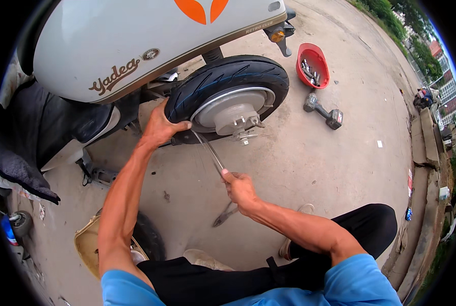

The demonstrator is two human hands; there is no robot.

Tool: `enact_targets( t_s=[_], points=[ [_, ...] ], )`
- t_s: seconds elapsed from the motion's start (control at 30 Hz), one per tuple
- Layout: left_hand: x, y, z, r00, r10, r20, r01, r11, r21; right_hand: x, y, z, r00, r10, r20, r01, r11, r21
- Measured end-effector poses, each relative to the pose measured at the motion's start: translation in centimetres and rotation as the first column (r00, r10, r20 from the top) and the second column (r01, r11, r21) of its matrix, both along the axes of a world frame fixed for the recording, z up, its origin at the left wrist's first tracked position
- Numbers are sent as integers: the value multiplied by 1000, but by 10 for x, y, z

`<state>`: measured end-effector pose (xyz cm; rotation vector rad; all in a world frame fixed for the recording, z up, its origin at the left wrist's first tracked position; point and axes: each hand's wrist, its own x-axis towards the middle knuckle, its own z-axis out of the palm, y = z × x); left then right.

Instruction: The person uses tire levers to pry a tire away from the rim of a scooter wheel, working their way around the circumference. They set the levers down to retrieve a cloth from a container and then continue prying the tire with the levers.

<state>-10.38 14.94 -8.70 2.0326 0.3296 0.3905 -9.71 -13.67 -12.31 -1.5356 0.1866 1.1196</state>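
Note:
A black scooter tire [223, 76] sits around a silver hub wheel [233, 109] beneath a white scooter body [161, 41]. At the tire's near left side, my left hand [161, 125] grips it, thumb on the sidewall beside the rim and fingers hidden behind. My right hand [242, 193] is closed around a long metal tire lever [210, 153], whose far tip meets the rim edge by my left thumb. Below that hand, a flat metal end [224, 217] shows; whether it belongs to the same lever I cannot tell.
A red helmet-like bowl [313, 66] of metal sockets stands on the right, with a cordless impact wrench [323, 110] beside it. A tan tray [87, 245] and a dark tire [149, 237] lie near my left arm. Broken concrete slabs [425, 137] line the right edge.

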Motion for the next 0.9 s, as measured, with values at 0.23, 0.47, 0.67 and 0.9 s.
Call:
enact_targets(
  t_s=[0.23, 0.47, 0.67, 0.9],
  points=[
    [5, 4, -5, 1000, -17, 12, 18, 999, -41, -39, 15, -65, 953, -299, 38, 294, 949, 114],
    [13, 1, 10, 1000, -28, 7, 27, 999, 38, -52, 32, -96, 952, -306, -9, 301, 933, 197],
    [19, -10, 27, 1000, 3, -12, -2, 996, 85, -34, 30, -80, 957, -273, -98, 288, 934, 212],
    [18, -12, 28, 1000, -17, -11, 18, 997, 81, 21, -16, -39, 852, 165, -496, 49, 920, 389]
  ],
)
